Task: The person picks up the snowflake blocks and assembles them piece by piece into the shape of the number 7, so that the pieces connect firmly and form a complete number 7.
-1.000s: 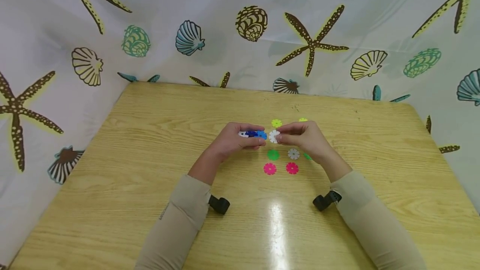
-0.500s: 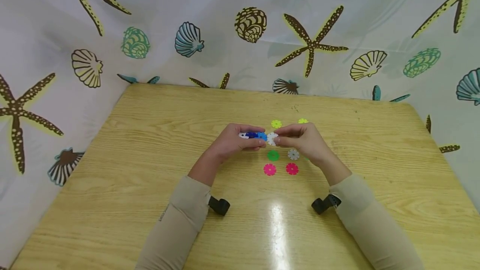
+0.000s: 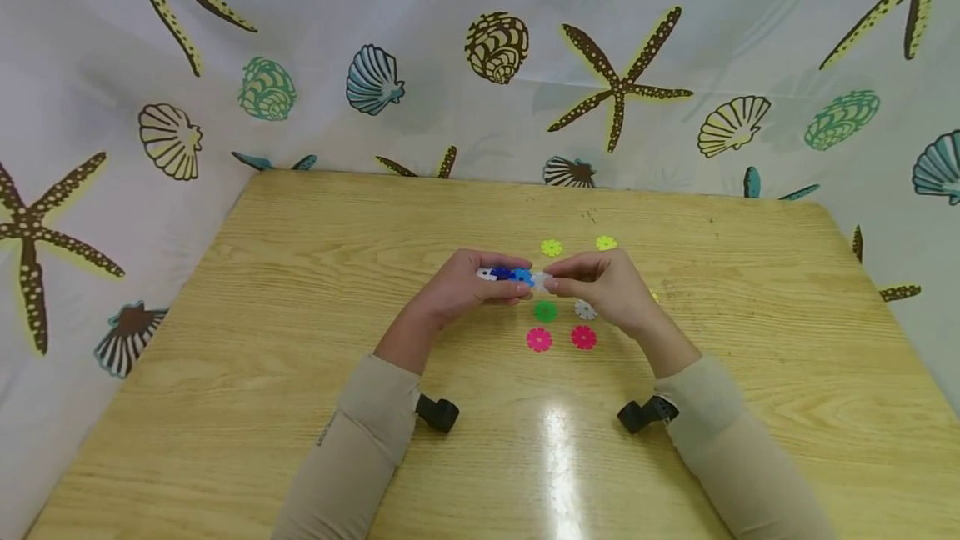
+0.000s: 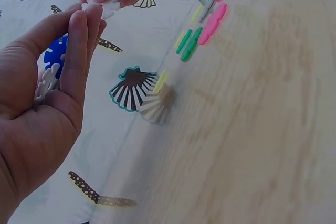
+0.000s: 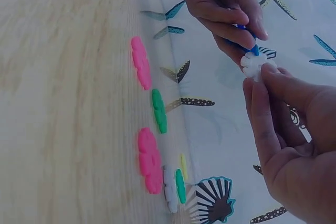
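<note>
My left hand [image 3: 465,288] grips a short row of notched plastic discs between thumb and fingers. The row has a white disc [image 3: 487,273], a dark blue disc [image 4: 54,55] and a light blue disc [image 3: 522,277]. Thumb and fingertips of my right hand [image 3: 611,288] pinch another white notched disc [image 5: 254,64]. Its edge meets the light blue disc; whether their slots interlock I cannot tell. Both hands are raised above the table. Part of the row is hidden by the left fingers.
Below the hands, the wooden table [image 3: 315,340] bears loose notched discs: a green disc [image 3: 545,311], a grey-white disc [image 3: 585,309] and two pink discs [image 3: 539,339]. Two yellow discs [image 3: 551,247] lie farther back. A shell-patterned cloth [image 3: 435,115] hangs behind the table.
My right hand has moved slightly left, bringing its white disc from a small gap up against the light blue disc. The left hand has stayed nearly still.
</note>
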`<action>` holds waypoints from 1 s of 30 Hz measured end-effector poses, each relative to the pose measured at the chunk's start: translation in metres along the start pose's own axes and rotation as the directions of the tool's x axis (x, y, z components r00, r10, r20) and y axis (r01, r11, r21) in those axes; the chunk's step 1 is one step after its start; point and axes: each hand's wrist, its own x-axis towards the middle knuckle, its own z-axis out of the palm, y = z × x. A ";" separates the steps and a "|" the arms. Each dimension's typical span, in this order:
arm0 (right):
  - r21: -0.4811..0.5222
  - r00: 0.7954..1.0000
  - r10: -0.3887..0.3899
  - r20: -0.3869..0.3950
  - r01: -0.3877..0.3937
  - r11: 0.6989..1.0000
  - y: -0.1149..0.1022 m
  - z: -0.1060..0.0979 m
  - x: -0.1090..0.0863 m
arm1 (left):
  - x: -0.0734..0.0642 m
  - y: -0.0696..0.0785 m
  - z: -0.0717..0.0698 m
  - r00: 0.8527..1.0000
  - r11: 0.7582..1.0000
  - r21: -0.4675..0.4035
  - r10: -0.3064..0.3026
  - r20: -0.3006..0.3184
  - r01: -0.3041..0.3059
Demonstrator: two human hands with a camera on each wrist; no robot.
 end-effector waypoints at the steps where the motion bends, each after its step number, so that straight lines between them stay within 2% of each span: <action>1: 0.000 1.000 -0.008 -0.008 0.008 1.000 0.000 0.001 -0.001 | 0.000 0.000 0.000 1.000 1.000 0.003 0.005 0.006 -0.005; 12: -0.061 0.988 -0.101 -0.120 0.094 0.994 0.008 0.013 -0.002 | 0.003 -0.004 0.005 0.999 0.999 -0.003 0.036 -0.027 -0.036; 23: -0.043 0.982 -0.114 -0.153 0.109 0.993 0.010 0.019 0.002 | 0.004 -0.001 0.005 0.998 0.999 -0.049 0.017 -0.064 -0.020; 30: -0.089 0.970 -0.133 -0.201 0.117 0.989 0.004 0.019 -0.004 | 0.006 0.001 0.013 0.998 0.992 -0.117 0.034 -0.054 -0.040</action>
